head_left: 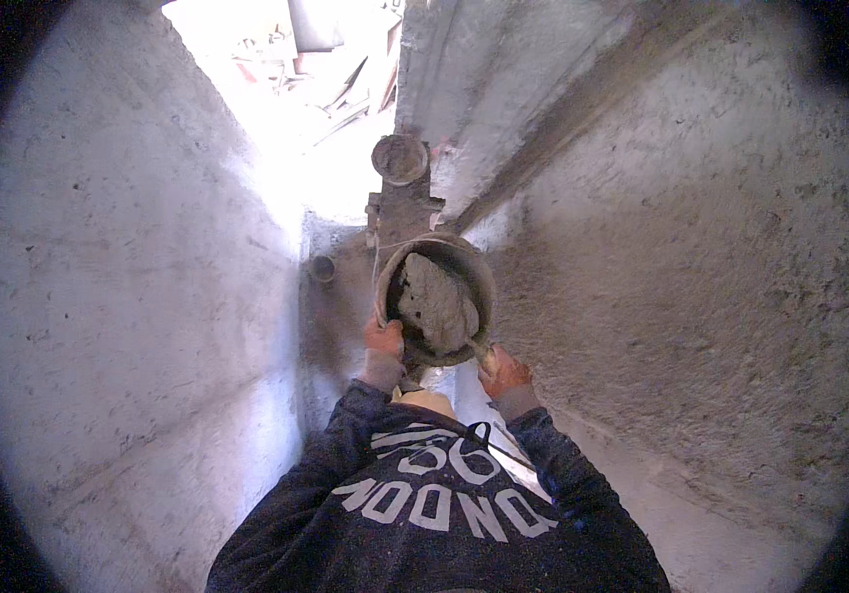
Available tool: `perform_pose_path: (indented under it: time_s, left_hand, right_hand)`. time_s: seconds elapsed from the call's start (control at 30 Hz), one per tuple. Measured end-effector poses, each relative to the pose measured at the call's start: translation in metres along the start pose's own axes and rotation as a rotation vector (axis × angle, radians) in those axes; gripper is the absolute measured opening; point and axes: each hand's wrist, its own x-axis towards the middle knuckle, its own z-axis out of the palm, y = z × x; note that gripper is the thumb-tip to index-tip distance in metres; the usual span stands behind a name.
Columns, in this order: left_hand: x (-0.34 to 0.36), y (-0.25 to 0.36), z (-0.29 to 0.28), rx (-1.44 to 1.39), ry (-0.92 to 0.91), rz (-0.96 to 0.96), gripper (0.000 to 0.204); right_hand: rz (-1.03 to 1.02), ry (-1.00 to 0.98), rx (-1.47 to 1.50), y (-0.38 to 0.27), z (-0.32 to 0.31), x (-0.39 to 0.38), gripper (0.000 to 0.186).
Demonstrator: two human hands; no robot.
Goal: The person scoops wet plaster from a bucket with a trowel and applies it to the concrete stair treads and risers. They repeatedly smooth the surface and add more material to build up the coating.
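Note:
In front of my body is a round bucket [489, 282] with a thin wire-like handle and grey, lumpy mortar [431, 298] inside. My left hand [384, 339] is closed on the near left side of the bucket rim. On the near right side, my right hand [507, 373] wraps round the handle of a trowel [484, 351]. The trowel reaches over the rim, and what seems to be its blade lies against the mortar, partly covered.
Rough plastered walls rise close on the left [148, 247] and right [681, 267]. Beyond the bucket stand a mortar-crusted round container [401, 160] and a dirty board-like surface [404, 210]. A small round pot [323, 268] is at the left. Scattered boards [345, 94] lie in the bright opening ahead.

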Motion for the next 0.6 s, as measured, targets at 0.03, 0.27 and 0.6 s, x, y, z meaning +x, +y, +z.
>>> perform_pose_path:
  time_s: [0.03, 0.27, 0.6]
  left_hand:
    - [0.005, -0.010, -0.001, 0.004, 0.023, 0.025, 0.036]
    - [0.034, -0.063, -0.059, 0.585, 0.128, 0.103, 0.045]
    - [-0.011, 0.083, -0.059, 0.227, -0.051, 0.143, 0.044]
  right_hand:
    - [0.052, 0.003, -0.007, 0.002, -0.001, 0.002, 0.041]
    - [-0.048, -0.091, -0.173, -0.029, -0.040, 0.004, 0.022]
    - [0.032, -0.251, 0.638, 0.203, -0.078, 0.043, 0.022]
